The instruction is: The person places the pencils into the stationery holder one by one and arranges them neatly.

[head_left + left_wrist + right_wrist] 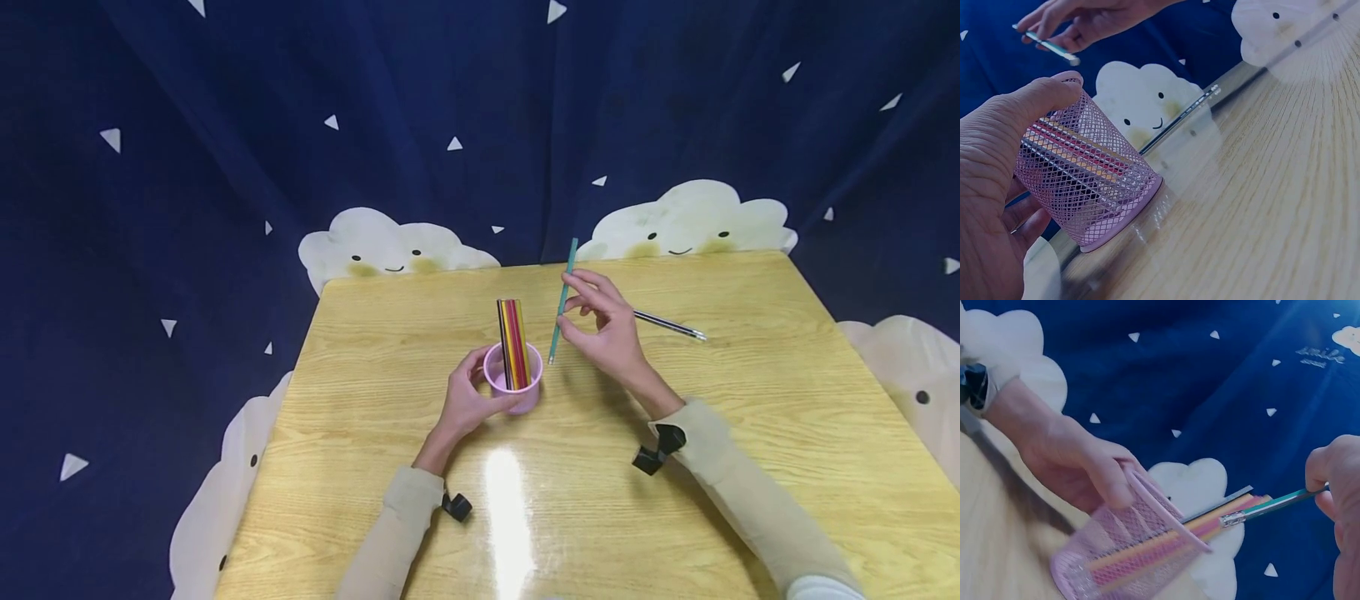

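My left hand grips a pink mesh pencil cup round its side, the thumb near the rim. The cup stands upright on the table. Several pencils in red, yellow and black lean together inside it and poke out above the rim. To the right of the cup, my right hand pinches a teal pencil between thumb and fingers. That pencil is held up off the table, its metal-banded eraser end pointing down, beside the cup and apart from it in the head view.
A dark striped pencil lies on the wooden table behind and right of my right hand. Dark blue curtain with white triangles and cloud shapes hangs along the table's far and side edges.
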`<state>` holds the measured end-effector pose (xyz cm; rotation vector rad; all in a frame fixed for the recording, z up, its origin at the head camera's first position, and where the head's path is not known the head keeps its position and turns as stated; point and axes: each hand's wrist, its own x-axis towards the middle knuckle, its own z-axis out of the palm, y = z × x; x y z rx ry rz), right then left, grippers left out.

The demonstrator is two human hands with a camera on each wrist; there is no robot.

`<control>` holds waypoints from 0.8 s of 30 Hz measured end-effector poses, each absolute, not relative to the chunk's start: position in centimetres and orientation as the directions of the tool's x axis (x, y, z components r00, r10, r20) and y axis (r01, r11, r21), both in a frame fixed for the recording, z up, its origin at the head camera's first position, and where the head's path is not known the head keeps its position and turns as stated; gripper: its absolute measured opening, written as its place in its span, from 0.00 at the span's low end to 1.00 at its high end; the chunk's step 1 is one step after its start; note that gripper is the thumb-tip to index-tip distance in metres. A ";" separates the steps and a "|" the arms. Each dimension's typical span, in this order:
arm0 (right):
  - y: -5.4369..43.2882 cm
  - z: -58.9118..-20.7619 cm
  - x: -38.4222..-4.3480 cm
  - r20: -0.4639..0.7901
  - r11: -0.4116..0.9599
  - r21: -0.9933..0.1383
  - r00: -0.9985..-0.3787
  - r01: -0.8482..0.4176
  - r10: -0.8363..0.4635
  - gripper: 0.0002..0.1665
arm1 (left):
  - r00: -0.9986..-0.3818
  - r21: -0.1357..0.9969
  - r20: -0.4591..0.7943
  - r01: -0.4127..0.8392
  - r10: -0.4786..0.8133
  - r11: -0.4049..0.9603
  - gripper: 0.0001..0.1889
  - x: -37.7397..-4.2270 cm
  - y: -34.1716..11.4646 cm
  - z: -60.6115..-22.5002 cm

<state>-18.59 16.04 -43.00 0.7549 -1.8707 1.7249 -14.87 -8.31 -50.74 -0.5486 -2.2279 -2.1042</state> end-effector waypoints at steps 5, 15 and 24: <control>14.3 -43.1 -18.0 0.699 0.085 -0.706 -0.711 -0.703 -0.080 0.33 | -0.929 0.961 0.264 0.276 0.258 0.009 0.44 -15.0 -8.5 -50.7; 13.4 -49.0 -19.1 0.739 0.247 -0.610 -0.653 -0.753 -0.166 0.33 | -0.925 0.958 0.278 0.285 0.258 -0.010 0.43 -15.1 -8.5 -50.8; 13.6 -50.3 -18.8 0.694 0.272 -0.631 -0.686 -0.726 -0.220 0.30 | -0.933 0.961 0.266 0.277 0.243 0.012 0.43 -15.0 -8.4 -50.9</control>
